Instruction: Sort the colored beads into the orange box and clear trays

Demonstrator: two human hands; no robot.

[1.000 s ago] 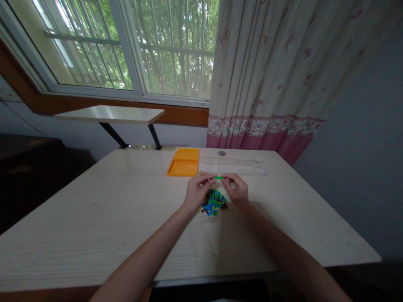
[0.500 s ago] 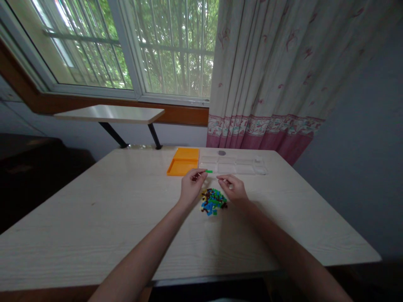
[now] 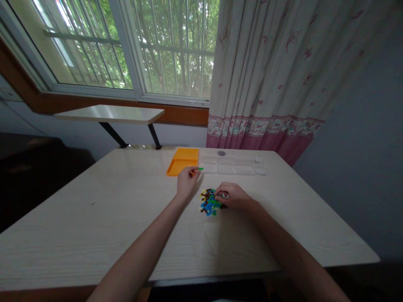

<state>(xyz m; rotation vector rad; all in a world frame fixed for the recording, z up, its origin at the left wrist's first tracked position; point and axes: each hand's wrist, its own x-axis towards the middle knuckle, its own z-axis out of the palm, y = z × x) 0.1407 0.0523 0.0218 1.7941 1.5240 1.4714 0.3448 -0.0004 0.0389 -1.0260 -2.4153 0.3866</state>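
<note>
Between the fingertips of my left hand (image 3: pixel 186 180) is a small green plastic piece (image 3: pixel 200 169), pinched just in front of the orange case. My right hand (image 3: pixel 235 195) has its fingers curled down at the upper right side of a pile of small plastic pieces (image 3: pixel 208 205). The pile mixes blue, green, brown and yellow bits on the table. Whatever lies between the right fingertips is too small to make out.
Behind my left hand lies an open orange case (image 3: pixel 186 154). To its right stands a clear compartment tray (image 3: pixel 236 167), with a dark round disc (image 3: pixel 221 153) at its back. A raised white shelf (image 3: pixel 110 113) is at the back left of the pale table (image 3: pixel 119 235).
My right hand has come down and toward me, from above the pile to its pieces. My left hand has shifted slightly left, still holding the green piece.
</note>
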